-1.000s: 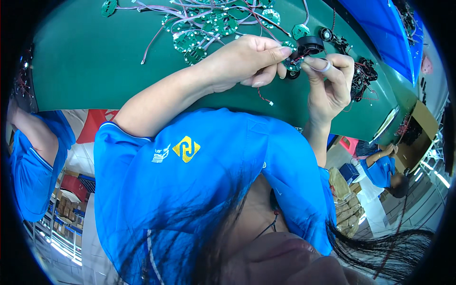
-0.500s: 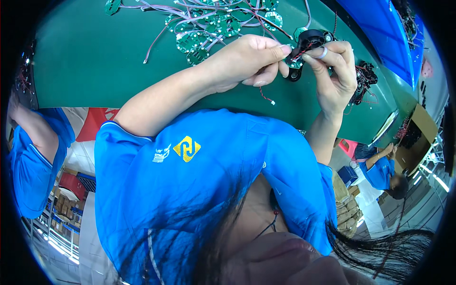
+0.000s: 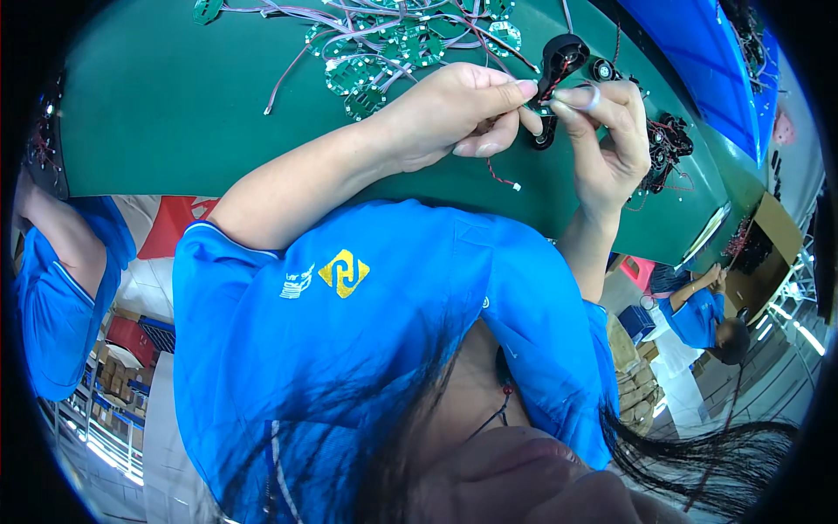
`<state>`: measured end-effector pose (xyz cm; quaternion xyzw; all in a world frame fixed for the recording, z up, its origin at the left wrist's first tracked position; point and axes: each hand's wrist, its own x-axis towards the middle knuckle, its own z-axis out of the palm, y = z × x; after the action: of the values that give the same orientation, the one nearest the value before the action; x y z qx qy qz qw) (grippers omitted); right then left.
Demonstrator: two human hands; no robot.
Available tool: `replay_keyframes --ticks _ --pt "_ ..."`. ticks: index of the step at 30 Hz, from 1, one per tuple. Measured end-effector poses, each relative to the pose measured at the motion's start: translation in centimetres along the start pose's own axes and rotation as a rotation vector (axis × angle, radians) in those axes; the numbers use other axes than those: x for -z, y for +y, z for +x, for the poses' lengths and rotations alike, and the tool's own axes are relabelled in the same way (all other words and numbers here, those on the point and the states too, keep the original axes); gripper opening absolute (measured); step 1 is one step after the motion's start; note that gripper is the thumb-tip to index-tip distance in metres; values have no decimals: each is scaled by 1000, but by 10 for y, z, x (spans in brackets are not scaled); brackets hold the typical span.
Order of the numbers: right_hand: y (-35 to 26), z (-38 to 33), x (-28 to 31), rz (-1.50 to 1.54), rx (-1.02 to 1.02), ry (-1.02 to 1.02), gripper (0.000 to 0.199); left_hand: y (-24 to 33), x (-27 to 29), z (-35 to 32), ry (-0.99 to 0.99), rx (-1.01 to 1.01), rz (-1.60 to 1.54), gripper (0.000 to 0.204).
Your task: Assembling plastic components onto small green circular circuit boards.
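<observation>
My left hand [image 3: 454, 113] and my right hand [image 3: 602, 131] meet fingertip to fingertip over the green table [image 3: 157, 105]. Between them they pinch a black round plastic housing [image 3: 563, 54] with thin red and black wires running down into it. A small green circuit board [image 3: 543, 110] sits right at the fingertips, and a black ring part [image 3: 544, 140] hangs just below, partly hidden by my fingers. A loose red wire with a white plug [image 3: 502, 177] dangles under my left hand.
A pile of round green circuit boards with wires [image 3: 393, 44] lies beyond my left hand. Black wired parts [image 3: 668, 144] are heaped right of my right hand. A blue bin [image 3: 698, 44] stands far right. Other people in blue sit at left [image 3: 52, 288] and right [image 3: 698, 314].
Both hands have moved up and away from my body with the black housing, which now stands above my fingertips. My right fingers have shifted their hold on it.
</observation>
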<state>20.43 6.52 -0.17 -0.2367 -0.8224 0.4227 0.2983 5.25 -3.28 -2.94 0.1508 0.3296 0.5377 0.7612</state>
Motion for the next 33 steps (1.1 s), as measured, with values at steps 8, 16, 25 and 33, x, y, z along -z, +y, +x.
replay_keyframes --ticks 8,16,25,33 --pt "-13 -9 10 362 -408 74 16 4 -4 -2 -7 -5 51 27" --pt "-12 -7 12 40 -149 -100 16 -4 -1 3 41 -43 48 20" --pt "-7 9 8 139 -118 -66 10 -4 3 3 -23 -42 50 17" --pt "-1 1 -7 33 -61 -80 8 -3 7 4 -18 -107 -72 16"
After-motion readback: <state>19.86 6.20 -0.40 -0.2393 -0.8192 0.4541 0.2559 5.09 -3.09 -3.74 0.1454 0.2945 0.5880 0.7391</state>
